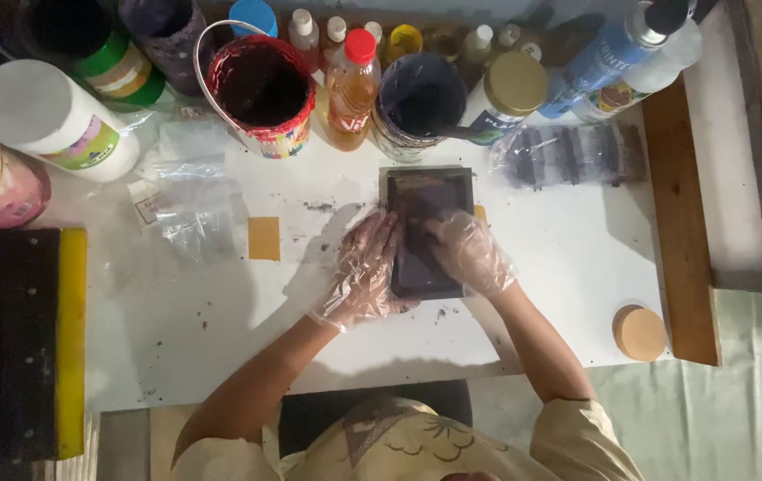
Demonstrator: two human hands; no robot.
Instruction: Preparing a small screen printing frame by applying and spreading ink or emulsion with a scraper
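Note:
A dark rectangular frame point(425, 200) lies flat on the white table point(577, 267) in the middle of the head view. Both my hands wear clear plastic gloves. My left hand point(365, 274) rests with spread fingers on the frame's left edge. Over the frame's right part, my right hand point(468, 251) presses down with curled fingers; whether it holds anything is hidden. A small yellow-orange square patch point(264, 238) lies on the table left of my left hand.
Along the far edge stand a red-rimmed paint bucket point(263, 93), a dark-filled tub point(418, 102), an oil bottle point(352, 85), a gold-lidded jar point(507, 93) and several bottles. A black-and-yellow squeegee point(20, 338) lies at left. A round wooden lid point(639, 332) sits at right. Plastic bags point(185, 209) lie left.

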